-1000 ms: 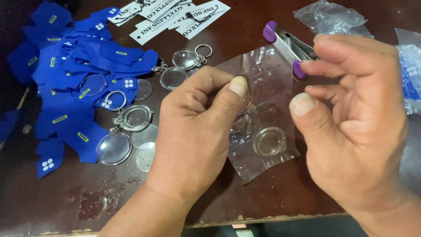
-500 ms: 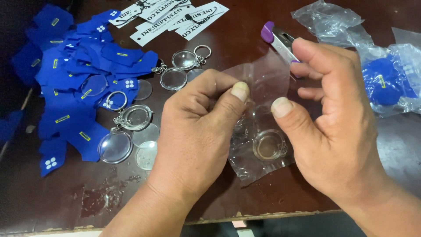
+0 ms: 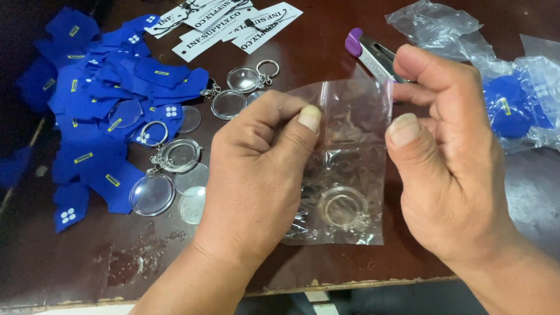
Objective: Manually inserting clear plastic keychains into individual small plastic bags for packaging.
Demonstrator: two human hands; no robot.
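Hands pinching a small clear plastic zip bag (image 3: pixel 344 175) over a dark brown wooden table (image 3: pixel 315 64).

Left hand (image 3: pixel 256 175) pinches the bag's upper left edge between thumb and forefinger; right hand (image 3: pixel 449 169) pinches the upper right edge the same way, so the bag hangs between them just above the table, near its front edge. A round clear plastic keyring case (image 3: pixel 343 207) sits in the bottom of the bag. Tabletop finish is worn and blotched near the front left, with a chipped pale front edge. Far left: heap of blue cloth pieces with small yellow labels (image 3: pixel 99 99), with loose clear round keyring cases and metal rings (image 3: pixel 169 169) beside it. Far centre: white printed card tags (image 3: pixel 233 23). Behind the right hand: a metal tool with a purple cap (image 3: pixel 364 49). Far right: crumpled clear plastic bags holding blue pieces (image 3: pixel 513 99). Surrounding room beyond the table is not visible.
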